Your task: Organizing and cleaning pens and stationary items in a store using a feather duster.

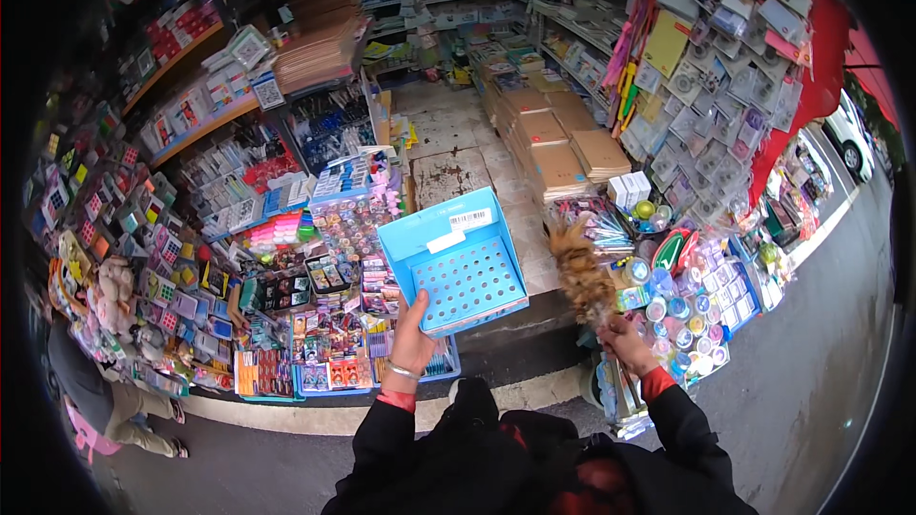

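My left hand (413,343) grips the near left corner of a light-blue cardboard display box (469,275), its thumb over the front wall. Rows of round holes perforate the tray inside, which has nothing standing in it, and the raised back flap bears a barcode label. In my right hand (630,345) is the handle of a brown feather duster (581,268), its feathers pointing up and away from me. The duster's head is beside round plastic tubs (665,279) on the right-hand display, apart from the blue box.
Trays of small card packs (333,350) line the front left ledge. Stacked brown cardboard packs (547,136) flank the tiled aisle (451,164). Hanging packets (715,79) cover the right side. A person (107,386) stands at far left; a white car (848,132) is on the road.
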Demonstrator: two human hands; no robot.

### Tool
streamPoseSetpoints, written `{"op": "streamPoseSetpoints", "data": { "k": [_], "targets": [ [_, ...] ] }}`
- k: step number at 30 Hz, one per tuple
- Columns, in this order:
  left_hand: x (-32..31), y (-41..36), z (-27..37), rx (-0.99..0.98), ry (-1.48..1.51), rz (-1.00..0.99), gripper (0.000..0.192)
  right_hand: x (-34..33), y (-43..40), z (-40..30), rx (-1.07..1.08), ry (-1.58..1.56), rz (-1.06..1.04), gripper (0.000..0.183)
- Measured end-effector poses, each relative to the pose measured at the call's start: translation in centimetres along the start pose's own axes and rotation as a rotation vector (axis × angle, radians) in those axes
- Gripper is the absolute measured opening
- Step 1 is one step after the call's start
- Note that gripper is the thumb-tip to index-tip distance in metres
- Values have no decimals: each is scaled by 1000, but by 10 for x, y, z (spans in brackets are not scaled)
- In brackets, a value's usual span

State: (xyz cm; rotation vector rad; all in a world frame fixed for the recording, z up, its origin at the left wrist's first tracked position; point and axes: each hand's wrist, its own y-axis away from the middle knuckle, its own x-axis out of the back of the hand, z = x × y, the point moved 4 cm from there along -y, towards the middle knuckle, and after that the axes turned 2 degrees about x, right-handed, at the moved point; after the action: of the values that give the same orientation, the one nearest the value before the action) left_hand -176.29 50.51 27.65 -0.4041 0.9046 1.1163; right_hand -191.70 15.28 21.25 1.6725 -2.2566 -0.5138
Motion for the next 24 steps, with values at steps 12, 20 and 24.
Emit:
{"op": "streamPoseSetpoints", "data": {
  "k": [12,20,24],
  "targets": [
    [56,-60,-53,300,-234,125,46,-25,-61,66,-59,394,-10,44],
    [49,-143,-98,472,-306,177,47,28,-155,28,278,717,222,38],
    [37,-183,-110,449,-357,116,49,75,-223,-26,307,791,426,37]
  ]
}}
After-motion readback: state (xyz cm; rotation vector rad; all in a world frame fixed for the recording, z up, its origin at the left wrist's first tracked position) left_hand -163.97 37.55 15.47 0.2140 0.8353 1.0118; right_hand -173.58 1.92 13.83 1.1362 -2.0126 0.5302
